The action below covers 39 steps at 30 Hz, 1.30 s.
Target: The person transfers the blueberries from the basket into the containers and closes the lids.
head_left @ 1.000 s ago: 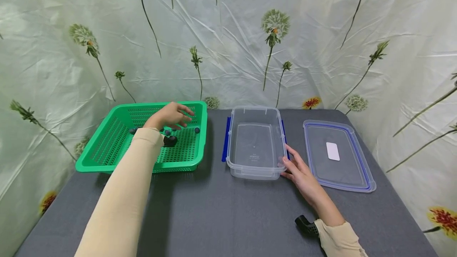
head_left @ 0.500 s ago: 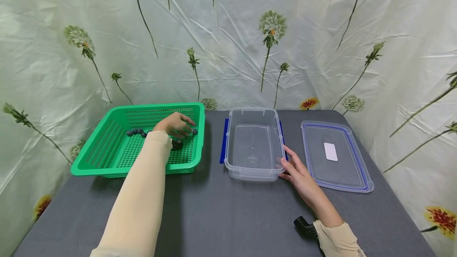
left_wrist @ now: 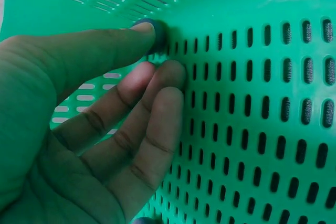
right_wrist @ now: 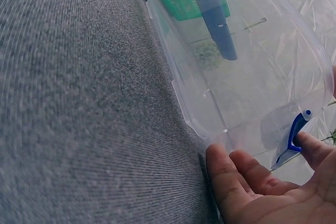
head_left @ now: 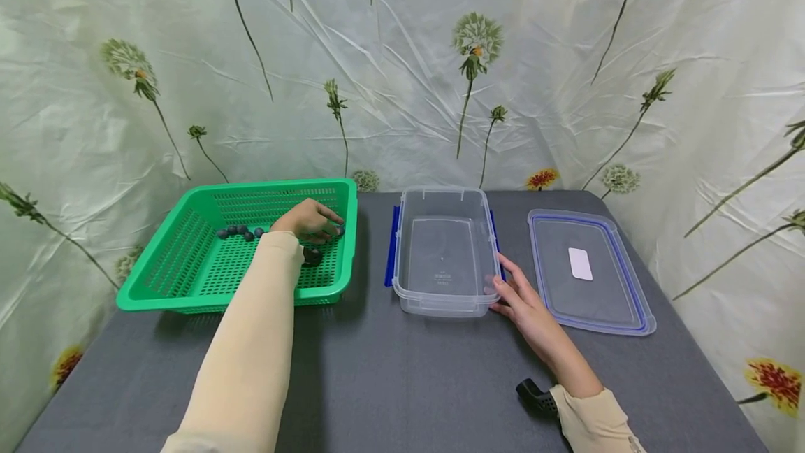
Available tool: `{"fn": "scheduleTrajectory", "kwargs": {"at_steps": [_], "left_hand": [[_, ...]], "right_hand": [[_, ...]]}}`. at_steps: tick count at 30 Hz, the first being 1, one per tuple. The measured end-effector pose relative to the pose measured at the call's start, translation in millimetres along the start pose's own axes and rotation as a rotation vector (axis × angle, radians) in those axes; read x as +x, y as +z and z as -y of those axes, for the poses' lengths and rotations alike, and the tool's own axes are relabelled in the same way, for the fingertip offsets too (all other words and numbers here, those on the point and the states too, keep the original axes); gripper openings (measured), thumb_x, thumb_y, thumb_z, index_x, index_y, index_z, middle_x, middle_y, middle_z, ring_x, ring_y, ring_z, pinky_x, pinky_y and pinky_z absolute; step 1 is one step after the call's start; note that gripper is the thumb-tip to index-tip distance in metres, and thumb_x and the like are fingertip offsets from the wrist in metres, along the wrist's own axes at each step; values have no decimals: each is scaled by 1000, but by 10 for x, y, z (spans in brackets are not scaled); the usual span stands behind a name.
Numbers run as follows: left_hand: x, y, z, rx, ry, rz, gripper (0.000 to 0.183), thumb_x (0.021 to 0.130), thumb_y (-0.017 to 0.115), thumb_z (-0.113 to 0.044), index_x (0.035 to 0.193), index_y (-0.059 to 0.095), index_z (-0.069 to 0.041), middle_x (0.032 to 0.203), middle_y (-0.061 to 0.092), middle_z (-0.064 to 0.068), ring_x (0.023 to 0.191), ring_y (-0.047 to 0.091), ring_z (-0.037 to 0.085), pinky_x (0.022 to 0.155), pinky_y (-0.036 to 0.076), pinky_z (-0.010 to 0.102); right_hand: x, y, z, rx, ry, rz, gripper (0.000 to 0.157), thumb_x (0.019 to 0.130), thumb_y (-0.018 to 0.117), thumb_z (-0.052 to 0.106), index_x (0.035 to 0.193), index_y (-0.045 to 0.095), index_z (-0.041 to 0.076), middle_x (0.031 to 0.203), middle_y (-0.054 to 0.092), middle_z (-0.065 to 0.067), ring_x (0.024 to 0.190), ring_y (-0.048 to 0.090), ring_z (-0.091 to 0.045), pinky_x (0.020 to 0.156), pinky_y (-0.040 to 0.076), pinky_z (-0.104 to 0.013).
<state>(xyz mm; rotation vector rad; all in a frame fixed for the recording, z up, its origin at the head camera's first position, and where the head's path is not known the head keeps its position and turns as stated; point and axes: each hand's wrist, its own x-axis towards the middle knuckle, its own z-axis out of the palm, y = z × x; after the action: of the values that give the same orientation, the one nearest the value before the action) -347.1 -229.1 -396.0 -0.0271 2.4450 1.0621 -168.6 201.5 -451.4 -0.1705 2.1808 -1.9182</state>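
Observation:
Inside the green plastic basket (head_left: 157, 292), my left hand (head_left: 308, 221) reaches to the right wall. Its thumb and fingers pinch a blueberry (left_wrist: 161, 36) beside that wall; the thumb covers part of it and the index finger is mostly hidden. Several other blueberries (head_left: 233, 231) lie in a loose row on the basket floor, left of the hand. A clear plastic container (head_left: 446, 303) stands lidless at the middle, with blue clips at its sides. My right hand (head_left: 528, 310) holds its near right corner, fingers about the wall near the blue clip (right_wrist: 295, 135).
To the right of the container lies a clear lid (head_left: 613, 313) with a blue seal and a white label (head_left: 580, 263). Everything stands on a grey cloth-covered table (head_left: 409, 383). A flowered curtain (head_left: 402, 54) hangs close behind the table.
My left hand has moved right and down into the basket and now has a blueberry by the right wall between its fingers. The right hand stays at the container's corner.

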Motion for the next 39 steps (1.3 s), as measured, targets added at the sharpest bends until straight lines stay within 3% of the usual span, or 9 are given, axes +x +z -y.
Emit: {"fn": "scheduleTrajectory", "kwargs": {"at_steps": [12,21,30,34,39], "left_hand": [[20,-4,34,-13,18,2,30,103,73,-9,132,75,-1,144,66,21,89,73,15,87,65,33],[36,-4,38,3,30,7,28,104,72,-9,130,75,1,152,59,24,92,74,13,93,65,35],[53,-23,47,87,80,-26,26,105,71,-14,128,77,-2,143,67,22,92,76,14,99,63,43],[35,-43,44,46,85,-26,29,106,71,-16,131,75,-4,139,69,20,94,75,15,102,61,46],[-12,-74,41,-42,76,-22,32,107,69,-16,137,72,-5,153,59,19,111,77,27,115,54,51]], "right_hand": [[21,-7,-6,-24,19,-8,63,119,38,33,174,12,16,167,31,-33,157,34,-49,101,50,-16],[8,-9,-6,-20,-8,5,62,119,37,31,173,11,14,168,29,-34,158,32,-50,100,50,-15],[-1,5,-4,-16,-25,6,61,119,36,27,173,11,12,167,30,-34,156,35,-50,105,52,-24],[-3,11,-1,-17,-23,5,62,119,37,28,173,11,12,166,31,-35,156,35,-50,105,52,-23],[3,16,0,-15,-19,-5,61,119,36,27,173,11,11,165,32,-35,153,38,-50,101,52,-19]]}}
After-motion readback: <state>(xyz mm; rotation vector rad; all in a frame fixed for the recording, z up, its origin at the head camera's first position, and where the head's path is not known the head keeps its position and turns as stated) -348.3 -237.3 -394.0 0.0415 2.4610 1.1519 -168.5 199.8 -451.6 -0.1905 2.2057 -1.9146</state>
